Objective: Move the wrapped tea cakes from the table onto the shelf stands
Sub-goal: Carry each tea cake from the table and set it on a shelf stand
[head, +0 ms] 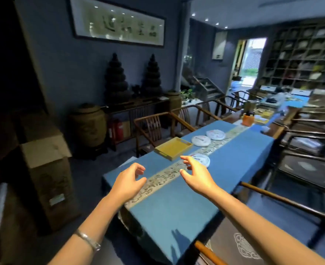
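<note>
- Left hand [128, 178], empty, fingers curled apart above the blue-clothed table [234, 161].
- Yellow rectangular tray [173, 148] sits empty.
- Right hand [194, 174], open, reaches for the nearest round white paper-wrapped tea cake [203, 160], likely to lift it.
- Two more wrapped cakes [208, 138] lie farther along the table.

Three round white-wrapped tea cakes lie flat beside the yellow tray [173, 151]: one [202, 160] nearer, two [201, 140] [215, 134] touching beyond.

- Dim, blue-toned room; small ceiling spotlights [211, 21] and blown-out doorway [252, 58] as light sources.
- Glare on framed calligraphy [117, 23].
- Motion blur at right; wide-angle bending, dark vignetting at left edge.
</note>
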The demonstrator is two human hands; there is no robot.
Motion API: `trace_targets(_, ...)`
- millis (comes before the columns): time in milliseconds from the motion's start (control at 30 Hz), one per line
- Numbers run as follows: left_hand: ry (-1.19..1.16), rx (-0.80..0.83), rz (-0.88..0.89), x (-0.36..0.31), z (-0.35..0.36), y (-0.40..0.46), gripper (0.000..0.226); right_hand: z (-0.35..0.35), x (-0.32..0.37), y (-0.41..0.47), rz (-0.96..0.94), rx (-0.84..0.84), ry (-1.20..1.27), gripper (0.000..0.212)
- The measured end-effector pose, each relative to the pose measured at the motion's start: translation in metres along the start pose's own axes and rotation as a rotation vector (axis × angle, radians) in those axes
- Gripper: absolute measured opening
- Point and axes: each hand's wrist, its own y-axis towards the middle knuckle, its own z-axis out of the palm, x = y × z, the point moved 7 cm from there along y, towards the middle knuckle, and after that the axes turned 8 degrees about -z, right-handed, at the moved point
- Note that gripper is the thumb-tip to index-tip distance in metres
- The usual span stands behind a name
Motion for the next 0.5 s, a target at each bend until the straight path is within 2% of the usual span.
trace_targets(267, -0.026, 0.229, 0.183, -0.134, 0.158, 0.034, 0.028, -0.123, -0.139, -0.065, 0.255, -0.131, -0.091, 0.052)
trace_targets(500, -0.010, 0.275, 0.157, -0.177, 0.236, 0.065, 0.027, -0.162, -0.218, -0.060, 0.292, -0.119, -0.058, 0.052)
